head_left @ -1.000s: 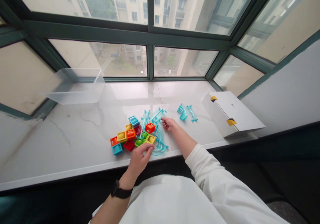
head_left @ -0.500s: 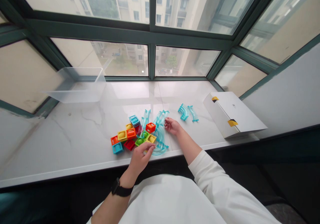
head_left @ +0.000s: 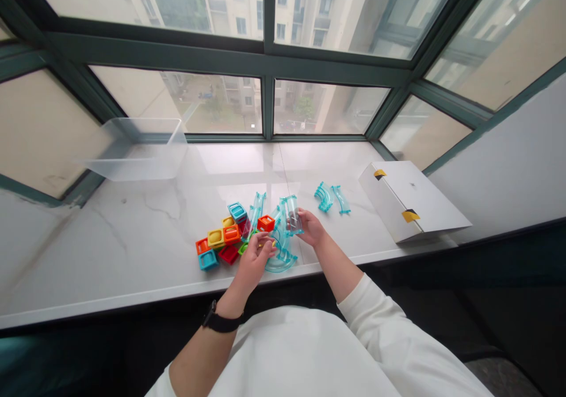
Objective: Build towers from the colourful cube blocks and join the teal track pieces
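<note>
Head view: pinching a clear teal plastic track piece in the right hand over the marble windowsill; likely light, stiff, slippery, safest held by its side walls; curling the left hand at coloured toy blocks, grip unclear.

A clear plastic bin sits toward the left of the white marble windowsill, near the glass. Toward the right end lies a white cardboard box with yellow tape. Dark green window frames rise behind, with apartment buildings outside.
</note>
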`<action>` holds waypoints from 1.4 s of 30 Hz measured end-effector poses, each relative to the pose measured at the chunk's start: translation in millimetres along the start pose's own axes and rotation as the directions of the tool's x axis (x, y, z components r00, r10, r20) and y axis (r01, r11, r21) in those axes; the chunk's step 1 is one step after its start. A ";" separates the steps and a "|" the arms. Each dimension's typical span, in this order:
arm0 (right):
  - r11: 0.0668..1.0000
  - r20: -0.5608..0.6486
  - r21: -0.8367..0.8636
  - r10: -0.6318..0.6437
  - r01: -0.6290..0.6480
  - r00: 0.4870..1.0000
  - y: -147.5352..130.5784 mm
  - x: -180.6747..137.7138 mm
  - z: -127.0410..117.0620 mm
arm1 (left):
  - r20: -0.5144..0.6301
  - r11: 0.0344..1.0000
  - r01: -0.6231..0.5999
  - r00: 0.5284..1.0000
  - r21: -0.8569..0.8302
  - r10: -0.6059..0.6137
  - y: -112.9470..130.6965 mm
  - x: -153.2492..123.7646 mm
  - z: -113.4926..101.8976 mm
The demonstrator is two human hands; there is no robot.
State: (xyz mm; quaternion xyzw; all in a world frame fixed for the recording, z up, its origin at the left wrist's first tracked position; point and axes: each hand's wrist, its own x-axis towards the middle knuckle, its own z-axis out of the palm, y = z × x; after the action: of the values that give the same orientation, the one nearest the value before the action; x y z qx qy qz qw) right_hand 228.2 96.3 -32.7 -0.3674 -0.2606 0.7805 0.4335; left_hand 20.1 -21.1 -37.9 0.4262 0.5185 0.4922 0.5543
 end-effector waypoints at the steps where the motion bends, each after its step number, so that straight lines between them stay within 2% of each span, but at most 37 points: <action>1: 1.000 0.029 -0.004 0.009 -0.008 1.000 1.0 -4.7 5.3 | 0.001 0.996 0.048 0.999 -0.074 -0.048 1.2 4.5 3.1; 4: 0.998 0.140 -0.047 0.044 -0.038 0.989 3.3 -19.6 21.4 | 0.033 0.961 0.160 0.987 -0.225 -0.156 10.0 13.4 10.2; 7: 0.996 0.242 -0.090 0.042 -0.021 0.969 1.6 -32.6 34.2 | 0.089 0.944 0.207 0.978 -0.256 -0.190 23.8 13.7 12.0; 13: 0.987 0.287 -0.158 0.026 0.021 0.957 -5.7 -46.0 43.2 | 0.052 0.925 0.245 0.969 -0.290 -0.240 37.5 5.8 10.6; 16: 0.986 0.282 -0.156 -0.003 0.049 0.959 -2.5 -48.5 41.6 | 0.014 0.952 0.208 0.978 -0.223 -0.210 34.9 5.6 9.9; 20: 0.983 0.183 -0.154 -0.074 0.103 0.980 2.1 -49.1 33.5 | -0.084 0.992 0.086 0.992 -0.096 -0.094 32.6 8.4 1.0; 26: 0.982 0.113 -0.133 -0.122 0.136 0.986 1.3 -46.0 13.9 | -0.195 0.974 0.009 0.980 0.225 0.036 36.5 10.5 -24.3; 29: 0.981 0.098 -0.133 -0.131 0.144 0.986 3.8 -45.7 10.2 | -0.185 0.899 -0.019 0.976 0.438 0.111 37.4 9.9 -29.4; 33: 0.982 0.100 -0.146 -0.104 0.118 0.990 11.7 -46.5 10.7 | -0.128 0.711 -0.059 0.970 0.700 0.207 30.9 10.3 -24.5; 35: 0.979 0.098 -0.171 -0.093 0.109 0.991 16.5 -46.5 10.7 | -0.073 0.636 -0.090 0.972 0.766 0.225 25.3 10.4 -19.7; 38: 0.970 0.077 -0.221 -0.083 0.099 0.994 22.7 -45.9 9.5 | -0.025 0.574 -0.117 0.972 0.811 0.234 19.3 8.2 -13.2; 42: 0.958 0.054 -0.269 -0.086 0.097 0.995 27.3 -45.9 8.2 | 0.006 0.442 -0.155 0.947 0.884 0.321 17.8 1.7 -9.4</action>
State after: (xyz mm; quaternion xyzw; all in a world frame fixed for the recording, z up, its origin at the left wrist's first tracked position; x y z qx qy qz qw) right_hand 224.7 42.4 -31.7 -0.3944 -0.3905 0.7241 0.4094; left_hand 8.9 -17.1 -21.6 0.6755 0.6739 0.2646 0.1399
